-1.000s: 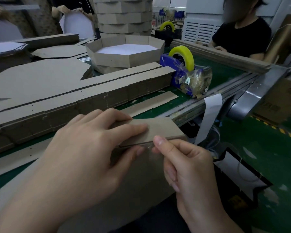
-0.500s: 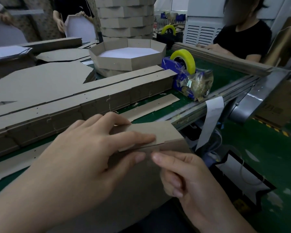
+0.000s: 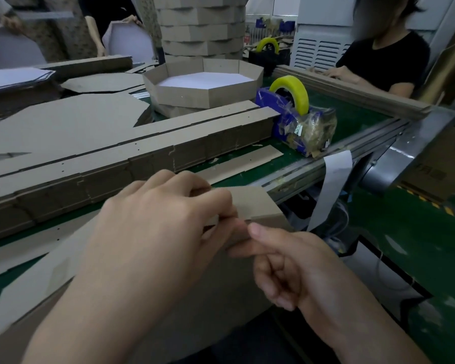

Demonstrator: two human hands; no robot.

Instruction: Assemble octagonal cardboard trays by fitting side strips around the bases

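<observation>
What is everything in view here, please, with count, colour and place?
folded cardboard side strip: one, brown, near edge of green table
finished octagonal cardboard tray: one, brown, white floor, far centre
stacked long cardboard strips: many, brown, across table
blue tape dispenser with yellow roll: one, right of tray
tall stack of cardboard trays: one, brown, behind tray
person in black shirt: one, far right
left hand: one, gripping side strip
right hand: one, thumb at strip's edge
</observation>
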